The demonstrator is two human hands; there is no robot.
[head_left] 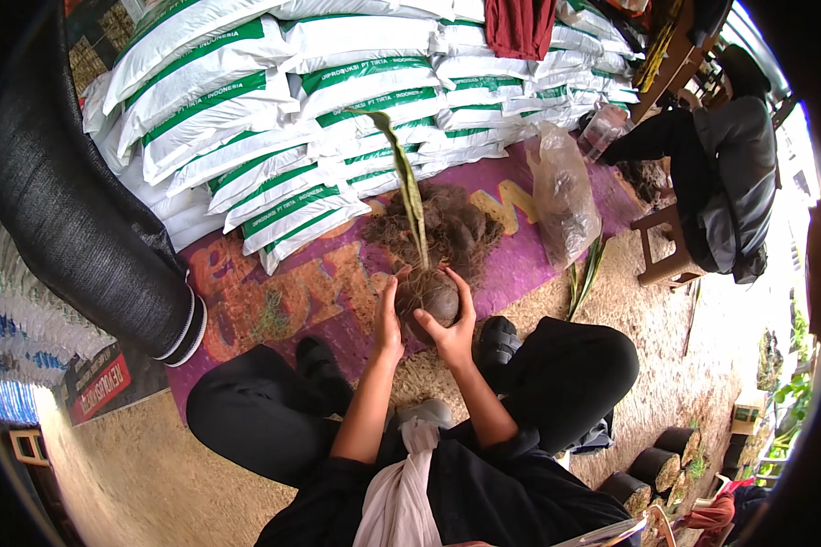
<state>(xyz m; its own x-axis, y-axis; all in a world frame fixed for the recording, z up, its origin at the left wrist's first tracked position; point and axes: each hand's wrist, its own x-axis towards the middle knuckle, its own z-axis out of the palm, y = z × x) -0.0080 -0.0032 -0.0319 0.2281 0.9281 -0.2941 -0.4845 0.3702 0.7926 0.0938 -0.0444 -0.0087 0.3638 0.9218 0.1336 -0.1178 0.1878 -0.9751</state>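
Observation:
Between my two hands is a round brown root ball (436, 301), like a moss ball, with fibrous strands on its top. A single long, narrow leaf (408, 187), green with yellowish edges, rises from it and leans to the left. My left hand (389, 321) cups the ball's left side. On the right side, my right hand (454, 330) presses with its thumb across the near face and its fingers along the far edge. The ball's underside is hidden. Just beyond it lies a heap of brown fibre and roundish lumps (461, 228) on a purple printed sheet (520, 273).
White sacks with green bands (365, 77) are stacked behind the sheet. A clear plastic bag (567, 196) stands at the right, near a cut leaf (588, 273). Another person (730, 173) sits on a brown stool (663, 244). Black pots (655, 468) stand lower right; a black roll (73, 173) fills the left.

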